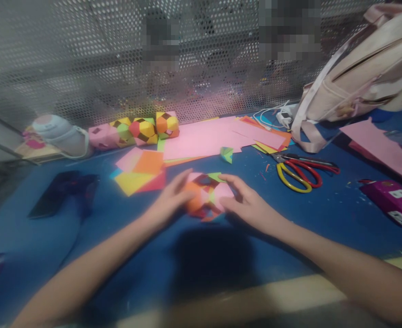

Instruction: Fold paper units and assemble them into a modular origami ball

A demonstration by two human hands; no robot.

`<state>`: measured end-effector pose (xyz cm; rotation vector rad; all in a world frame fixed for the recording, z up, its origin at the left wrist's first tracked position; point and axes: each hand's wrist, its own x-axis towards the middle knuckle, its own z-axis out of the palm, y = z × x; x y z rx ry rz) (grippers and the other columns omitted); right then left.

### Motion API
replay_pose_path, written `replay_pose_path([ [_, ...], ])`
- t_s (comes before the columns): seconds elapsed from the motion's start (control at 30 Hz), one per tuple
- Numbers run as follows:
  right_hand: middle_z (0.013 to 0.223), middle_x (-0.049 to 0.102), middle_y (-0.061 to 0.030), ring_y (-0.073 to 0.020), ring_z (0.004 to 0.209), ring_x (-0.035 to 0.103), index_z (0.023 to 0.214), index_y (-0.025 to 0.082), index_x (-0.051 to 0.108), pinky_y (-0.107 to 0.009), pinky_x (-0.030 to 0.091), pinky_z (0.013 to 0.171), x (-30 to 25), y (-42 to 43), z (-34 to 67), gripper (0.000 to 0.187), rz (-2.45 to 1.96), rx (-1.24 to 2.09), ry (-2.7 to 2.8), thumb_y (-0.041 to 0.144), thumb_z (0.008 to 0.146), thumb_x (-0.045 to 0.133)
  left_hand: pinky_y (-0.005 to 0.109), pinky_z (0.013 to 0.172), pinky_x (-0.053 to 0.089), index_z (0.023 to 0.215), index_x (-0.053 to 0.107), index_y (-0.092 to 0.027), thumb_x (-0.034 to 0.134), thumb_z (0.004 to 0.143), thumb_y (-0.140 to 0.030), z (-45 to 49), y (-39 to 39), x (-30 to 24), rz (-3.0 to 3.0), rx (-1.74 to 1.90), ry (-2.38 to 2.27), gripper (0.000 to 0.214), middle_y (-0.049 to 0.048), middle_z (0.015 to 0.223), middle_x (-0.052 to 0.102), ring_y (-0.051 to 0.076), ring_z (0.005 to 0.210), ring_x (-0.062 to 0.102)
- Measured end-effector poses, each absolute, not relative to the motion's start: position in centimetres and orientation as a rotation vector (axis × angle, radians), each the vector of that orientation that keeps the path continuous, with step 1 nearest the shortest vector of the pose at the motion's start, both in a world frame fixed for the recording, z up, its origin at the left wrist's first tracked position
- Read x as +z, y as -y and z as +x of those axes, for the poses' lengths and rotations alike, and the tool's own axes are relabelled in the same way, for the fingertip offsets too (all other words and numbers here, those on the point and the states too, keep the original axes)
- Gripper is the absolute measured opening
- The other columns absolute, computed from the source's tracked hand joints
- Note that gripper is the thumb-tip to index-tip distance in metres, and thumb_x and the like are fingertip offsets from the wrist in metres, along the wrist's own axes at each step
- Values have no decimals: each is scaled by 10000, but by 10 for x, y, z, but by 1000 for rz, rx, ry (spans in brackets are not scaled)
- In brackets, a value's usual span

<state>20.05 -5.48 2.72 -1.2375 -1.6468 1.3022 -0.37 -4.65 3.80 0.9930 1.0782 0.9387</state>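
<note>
Between my two hands is a folded paper ball (208,197) in pink, orange and green, with dark gaps between its pieces; it is slightly blurred. My left hand (177,195) grips its left side, thumb in front and fingers behind. On the right side, my right hand (242,197) holds it with the thumb low and the index finger at the top. Just beyond the ball lies a small green folded paper piece (226,154). Left of it is a fanned pile of coloured paper squares (141,171).
Several finished paper balls (144,130) line the back beside a grey-white bottle (59,134). Pink paper sheets (201,139) lie behind. Yellow- and red-handled scissors (292,177), a purple case (392,200) and a pale backpack (361,77) are rightward. A dark phone (53,195) lies left.
</note>
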Motion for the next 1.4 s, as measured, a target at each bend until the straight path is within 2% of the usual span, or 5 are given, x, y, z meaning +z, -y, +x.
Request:
replay_pose_path([
  [0.2, 1040, 630, -63, -230, 931, 603, 1256, 218, 476, -364, 515, 764, 26, 55, 200, 501, -1271, 1303, 1654, 290, 768, 567, 467, 1041, 380, 1308, 474, -226, 679, 661, -223, -2, 46, 40, 956, 931, -1056, 678, 103, 1436, 434, 327, 1254, 473],
  [0.63, 1162, 614, -81, -264, 1076, 575, 1239, 215, 489, -394, 521, 837, 24, 56, 200, 478, -1238, 1241, 1682, 333, 785, 579, 450, 1118, 279, 1358, 424, -237, 672, 729, -258, -3, 51, 33, 1123, 927, -1172, 676, 101, 1464, 396, 298, 1355, 351],
  [0.8, 1333, 533, -91, -293, 1264, 453, 1291, 211, 483, -461, 433, 998, 20, 56, 200, 520, -1213, 1220, 1716, 395, 812, 573, 467, 1111, 290, 1355, 416, -230, 679, 735, -269, -1, 52, 33, 1121, 944, -1188, 675, 111, 1461, 389, 304, 1343, 365],
  [1.03, 1467, 403, -90, -238, 1382, 314, 1391, 198, 418, -440, 228, 1151, 12, 57, 197, 551, -1179, 1060, 1845, 448, 901, 442, 436, 1092, 329, 1343, 419, -266, 709, 731, -341, 0, 55, 23, 1175, 976, -1196, 682, 81, 1440, 418, 284, 1320, 390],
  [1.4, 1504, 328, -125, -252, 1395, 286, 1435, 132, 331, -451, 234, 1151, 7, 62, 191, 649, -1261, 1026, 1837, 493, 900, 408, 450, 1089, 307, 1336, 339, -199, 642, 762, -424, 12, 64, 20, 1256, 1001, -1272, 688, 134, 1403, 397, 291, 1279, 411],
])
